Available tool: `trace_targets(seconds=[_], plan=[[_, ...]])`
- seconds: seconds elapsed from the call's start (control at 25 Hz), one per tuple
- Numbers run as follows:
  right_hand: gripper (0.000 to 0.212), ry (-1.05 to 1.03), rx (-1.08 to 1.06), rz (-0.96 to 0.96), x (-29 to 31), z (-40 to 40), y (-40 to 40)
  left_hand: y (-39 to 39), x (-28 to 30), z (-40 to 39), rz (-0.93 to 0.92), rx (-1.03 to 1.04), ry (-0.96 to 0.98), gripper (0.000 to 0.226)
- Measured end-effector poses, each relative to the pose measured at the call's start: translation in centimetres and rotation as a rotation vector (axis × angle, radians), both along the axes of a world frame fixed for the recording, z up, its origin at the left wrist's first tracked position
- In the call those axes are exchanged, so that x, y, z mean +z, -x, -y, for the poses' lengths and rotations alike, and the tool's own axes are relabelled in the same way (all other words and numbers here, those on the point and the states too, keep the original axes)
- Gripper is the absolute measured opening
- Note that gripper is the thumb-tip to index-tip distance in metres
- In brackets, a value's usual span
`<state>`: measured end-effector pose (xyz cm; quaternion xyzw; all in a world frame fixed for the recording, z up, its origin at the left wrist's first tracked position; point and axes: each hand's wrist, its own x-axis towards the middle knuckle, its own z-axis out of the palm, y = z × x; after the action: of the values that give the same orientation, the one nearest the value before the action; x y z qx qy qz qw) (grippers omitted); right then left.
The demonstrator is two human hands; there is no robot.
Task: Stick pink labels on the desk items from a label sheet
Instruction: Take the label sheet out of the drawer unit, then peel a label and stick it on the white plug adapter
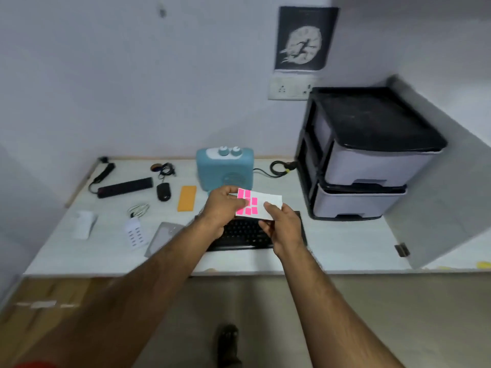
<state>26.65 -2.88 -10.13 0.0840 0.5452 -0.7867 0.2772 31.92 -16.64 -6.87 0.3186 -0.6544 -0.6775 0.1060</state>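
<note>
Both hands pinch label sheet, half-hiding keyboard.

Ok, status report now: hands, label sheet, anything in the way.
Left hand and right hand both pinching the label sheet, held above the keyboard. Pink labels on its left half. None visible on desk items. Nothing in the way.

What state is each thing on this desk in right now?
Label sheet: held above the keyboard, pink labels partly used.
Left hand: pinching the sheet.
Right hand: gripping the sheet's edge.
Drawer unit: drawers closed.
Cable: coiled.
</note>
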Motion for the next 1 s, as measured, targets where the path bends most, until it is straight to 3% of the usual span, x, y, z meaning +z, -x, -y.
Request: trace_targets(seconds=[0.24,0.48,0.6,0.72,1.0], plan=[[0.008,-0.057,0.219,0.077,-2.8,8.1,-11.1,-13.6,-3.6,6.8,0.072,0.279,-0.102,0.012],[0.013,-0.228,0.388,0.012,-5.5,18.0,-20.6,-22.9,-6.7,15.4,0.084,0.459,-0.152,0.006],[0.008,-0.269,0.405,0.007,-6.6,23.1,-24.2,-26.3,-7.5,20.5,0.095,0.443,-0.132,0.004],[0.019,-0.295,0.462,-0.022,-6.5,26.7,-25.3,-28.2,-8.7,24.7,0.183,0.428,-0.056,0.013],[0.015,-0.267,0.541,-0.081,-7.7,34.4,-21.8,-27.1,-10.1,31.5,0.292,0.233,0.147,0.009]])
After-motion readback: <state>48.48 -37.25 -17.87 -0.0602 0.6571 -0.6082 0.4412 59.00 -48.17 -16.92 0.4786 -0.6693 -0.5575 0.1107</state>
